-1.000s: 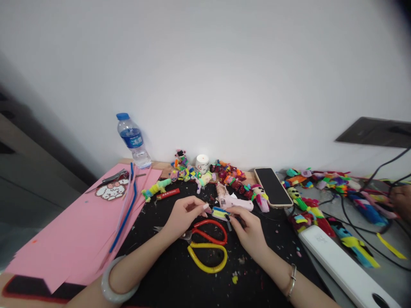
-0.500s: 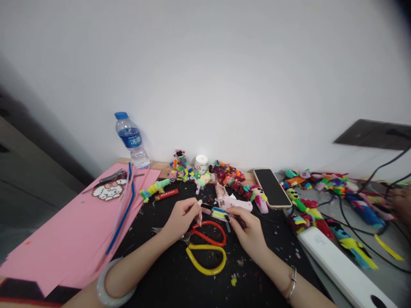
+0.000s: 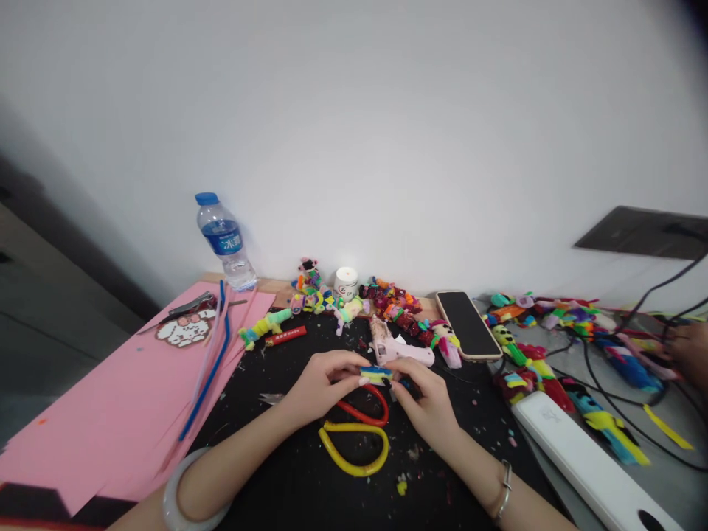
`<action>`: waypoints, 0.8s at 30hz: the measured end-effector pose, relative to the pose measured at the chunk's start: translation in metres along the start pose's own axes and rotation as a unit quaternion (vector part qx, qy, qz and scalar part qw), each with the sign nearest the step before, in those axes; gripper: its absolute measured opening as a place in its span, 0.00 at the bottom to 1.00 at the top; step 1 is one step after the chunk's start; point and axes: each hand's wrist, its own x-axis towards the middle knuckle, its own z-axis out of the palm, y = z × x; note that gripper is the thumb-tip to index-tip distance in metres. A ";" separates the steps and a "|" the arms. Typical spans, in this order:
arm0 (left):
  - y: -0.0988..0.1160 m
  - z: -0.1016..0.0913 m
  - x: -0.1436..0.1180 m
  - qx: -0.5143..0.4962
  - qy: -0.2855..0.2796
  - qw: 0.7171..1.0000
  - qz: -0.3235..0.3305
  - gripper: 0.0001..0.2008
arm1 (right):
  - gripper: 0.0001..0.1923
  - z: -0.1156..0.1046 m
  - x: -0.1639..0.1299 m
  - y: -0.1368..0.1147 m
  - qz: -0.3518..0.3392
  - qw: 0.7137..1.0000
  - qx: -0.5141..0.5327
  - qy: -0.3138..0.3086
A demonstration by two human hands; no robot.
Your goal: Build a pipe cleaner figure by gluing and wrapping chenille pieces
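Observation:
My left hand (image 3: 321, 383) and my right hand (image 3: 423, 398) meet over the black mat (image 3: 287, 472), both pinching a small figure wrapped in blue, yellow and green fuzzy wire (image 3: 377, 375). The left fingertips grip its left end, the right fingers its right end. Just below the hands lie scissors with one red and one yellow handle (image 3: 354, 435). A pink glue gun (image 3: 395, 346) rests right behind the hands.
Pink paper sheets (image 3: 110, 398) with blue and pink fuzzy wires (image 3: 213, 361) lie left. A water bottle (image 3: 224, 240), a small white jar (image 3: 346, 282) and colourful figures (image 3: 387, 299) line the wall. A phone (image 3: 467, 323), a white power strip (image 3: 591, 461), cables and another person's hand (image 3: 691, 354) are right.
My left hand has moved right and closed onto the left end of the small figure, which my right hand held before. The figure now sits level between both hands.

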 end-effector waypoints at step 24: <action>-0.010 0.005 0.001 -0.129 0.011 0.990 -0.060 0.12 | 0.11 0.004 -0.003 0.005 0.068 0.995 0.065 -0.025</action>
